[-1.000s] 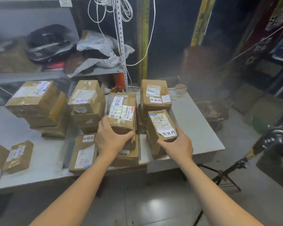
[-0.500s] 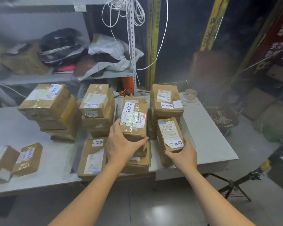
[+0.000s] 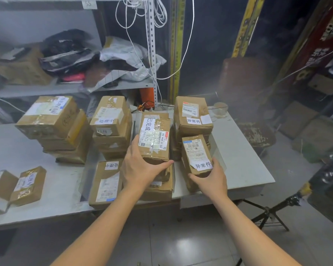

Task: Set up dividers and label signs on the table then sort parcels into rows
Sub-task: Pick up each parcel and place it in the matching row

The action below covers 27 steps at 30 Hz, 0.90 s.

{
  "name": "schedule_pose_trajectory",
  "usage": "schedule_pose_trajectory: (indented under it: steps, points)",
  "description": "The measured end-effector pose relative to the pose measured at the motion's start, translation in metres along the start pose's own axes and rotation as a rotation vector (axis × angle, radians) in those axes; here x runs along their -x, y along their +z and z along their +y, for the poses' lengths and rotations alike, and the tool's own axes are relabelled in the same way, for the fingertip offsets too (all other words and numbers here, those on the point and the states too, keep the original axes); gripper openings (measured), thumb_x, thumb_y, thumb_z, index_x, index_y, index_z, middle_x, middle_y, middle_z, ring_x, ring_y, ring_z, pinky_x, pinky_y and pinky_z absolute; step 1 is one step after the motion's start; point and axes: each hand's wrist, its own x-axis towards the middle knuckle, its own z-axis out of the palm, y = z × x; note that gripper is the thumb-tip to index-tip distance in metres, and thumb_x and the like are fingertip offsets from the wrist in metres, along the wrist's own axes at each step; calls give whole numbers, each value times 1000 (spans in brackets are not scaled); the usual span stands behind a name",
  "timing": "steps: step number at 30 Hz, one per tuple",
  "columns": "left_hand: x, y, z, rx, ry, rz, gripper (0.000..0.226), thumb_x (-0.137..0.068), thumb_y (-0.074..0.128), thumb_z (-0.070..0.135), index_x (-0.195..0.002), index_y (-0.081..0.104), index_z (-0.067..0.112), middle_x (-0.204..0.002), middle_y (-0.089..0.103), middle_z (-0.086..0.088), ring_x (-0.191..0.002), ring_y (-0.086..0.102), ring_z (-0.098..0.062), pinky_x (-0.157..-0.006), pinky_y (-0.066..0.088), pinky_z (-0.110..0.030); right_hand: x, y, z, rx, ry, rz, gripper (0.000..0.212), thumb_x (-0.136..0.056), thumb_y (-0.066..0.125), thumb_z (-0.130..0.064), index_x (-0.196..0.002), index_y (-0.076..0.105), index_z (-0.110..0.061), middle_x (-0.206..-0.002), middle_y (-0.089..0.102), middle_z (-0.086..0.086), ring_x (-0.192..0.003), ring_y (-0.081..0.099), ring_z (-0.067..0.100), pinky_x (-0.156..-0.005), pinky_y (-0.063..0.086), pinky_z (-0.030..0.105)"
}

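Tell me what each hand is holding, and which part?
The left hand grips the near end of the middle stack's top parcel; the right hand grips the near end of the smaller parcel.

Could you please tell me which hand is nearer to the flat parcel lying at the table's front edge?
Left. The left hand grips a taped parcel right beside the flat parcel; the right hand holds a small parcel farther right, beyond that stack.
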Motion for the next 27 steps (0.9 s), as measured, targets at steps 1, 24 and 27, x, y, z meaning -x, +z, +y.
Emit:
schedule_pose_trajectory:
  steps: [1, 24, 27]
  points:
    - [-1, -1, 1, 0, -3, -2, 125, -48, 84, 69, -150, 26, 26, -144, 48, 0, -131, 46, -21, -98, 45, -39, 0, -1, 0, 11, -2, 0, 112, -65, 86, -52, -154, 24, -22, -150, 42, 2, -138, 42, 25, -105, 46, 47]
    - [-32, -91, -20, -291, 120, -8, 68, -92, 33, 66, -147, 35, 26, -153, 35, 2, -140, 31, -20, -110, 33, -48, 0, -13, -163, 116, -595, -15, 61, -82, 73, -36, -137, 53, -19, -135, 57, 0, -128, 49, 22, -104, 43, 40]
    - [-35, -132, -42, -477, 79, 39, 66, -94, 42, 61, -148, 35, 24, -153, 37, 1, -139, 33, -22, -108, 34, -47, 15, 3, -192, 134, -701, -77, 63, -83, 71, -36, -140, 51, -17, -140, 55, 1, -132, 47, 22, -108, 40, 40]
